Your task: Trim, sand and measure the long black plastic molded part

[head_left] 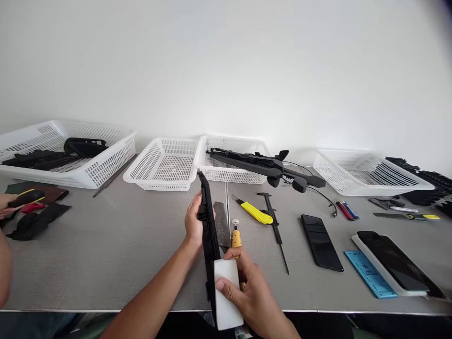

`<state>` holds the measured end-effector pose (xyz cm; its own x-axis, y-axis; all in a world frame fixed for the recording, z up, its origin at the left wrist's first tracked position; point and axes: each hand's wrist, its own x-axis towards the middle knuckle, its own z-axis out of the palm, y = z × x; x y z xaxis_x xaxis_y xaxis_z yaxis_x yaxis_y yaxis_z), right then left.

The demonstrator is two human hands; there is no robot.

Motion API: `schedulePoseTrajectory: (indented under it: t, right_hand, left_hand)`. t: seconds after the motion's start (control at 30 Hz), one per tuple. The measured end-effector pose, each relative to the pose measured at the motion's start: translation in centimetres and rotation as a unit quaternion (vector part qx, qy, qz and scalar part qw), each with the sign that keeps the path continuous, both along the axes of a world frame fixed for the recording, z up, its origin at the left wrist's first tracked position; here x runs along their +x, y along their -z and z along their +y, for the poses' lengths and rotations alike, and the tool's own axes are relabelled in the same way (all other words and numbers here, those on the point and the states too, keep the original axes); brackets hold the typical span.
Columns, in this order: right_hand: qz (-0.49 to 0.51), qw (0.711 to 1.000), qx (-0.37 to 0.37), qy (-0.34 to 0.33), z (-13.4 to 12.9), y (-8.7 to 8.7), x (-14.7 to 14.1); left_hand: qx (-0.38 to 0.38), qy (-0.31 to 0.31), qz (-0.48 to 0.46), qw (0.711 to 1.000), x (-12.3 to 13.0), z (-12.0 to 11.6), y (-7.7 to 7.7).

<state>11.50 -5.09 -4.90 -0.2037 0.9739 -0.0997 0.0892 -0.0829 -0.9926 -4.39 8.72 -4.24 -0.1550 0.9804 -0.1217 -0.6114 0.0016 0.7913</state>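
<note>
A long, narrow black plastic part (209, 230) stands on edge near the front middle of the grey table. My left hand (194, 221) is closed around its upper half from the left. In my right hand (247, 287) is a white rectangular block (227, 294), gripped between thumb and fingers beside the part's lower end. Just beyond my right hand lies a yellow-handled tool (236, 235) with a pale round tip. A dark grey abrasive-looking sheet (221, 225) rests behind the part. To the right are a yellow utility knife (256, 212) and a black caliper (273, 216).
White baskets (160, 186) line the wall; one bears black parts (254, 164) that overhang its right side. Phones (321, 242), a blue box (370, 273) and lighters (347, 210) lie right. At far left, another person's hand (7, 205) is beside a dark-handled tool.
</note>
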Motion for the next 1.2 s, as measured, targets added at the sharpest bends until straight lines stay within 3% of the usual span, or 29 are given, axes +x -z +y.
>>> schedulePoseTrajectory:
  t: [0.17,0.27,0.43,0.67,0.77,0.87,1.03,1.13,1.2]
  right_hand:
    - [0.020,1.000,0.007,-0.023,1.6,-1.2,-0.4]
    - [0.073,0.997,-0.014,-0.021,2.8,-1.3,-1.0]
    - [0.095,0.992,0.007,0.077,4.7,-1.0,-1.3]
    - [0.067,0.962,0.065,0.256,7.3,-0.6,0.2]
    - [0.058,0.950,0.080,0.296,7.4,-0.4,0.2]
    - [0.049,0.960,0.082,0.264,7.2,-0.3,0.2]
    - [0.045,0.940,0.089,0.327,7.4,-0.4,0.5]
    - [0.043,0.954,0.081,0.284,7.5,-0.4,0.4]
    - [0.041,0.950,0.078,0.300,7.7,-0.5,0.3]
  left_hand:
    - [-0.011,-0.033,-0.012,0.999,-0.3,0.3,-0.7]
    - [-0.032,0.001,-0.016,0.999,0.2,0.0,-0.5]
    - [-0.037,0.094,0.060,0.993,1.6,-1.5,0.0]
    - [0.049,0.232,0.190,0.953,2.4,-2.6,0.1]
    - [0.029,0.187,0.192,0.963,2.7,-2.9,1.3]
    - [0.004,0.129,0.171,0.977,3.0,-3.2,2.3]
    - [0.003,0.147,0.139,0.979,3.2,-3.3,2.4]
    - [0.009,0.162,0.127,0.979,3.3,-3.4,2.0]
    - [0.017,0.174,0.127,0.976,3.3,-3.4,1.7]
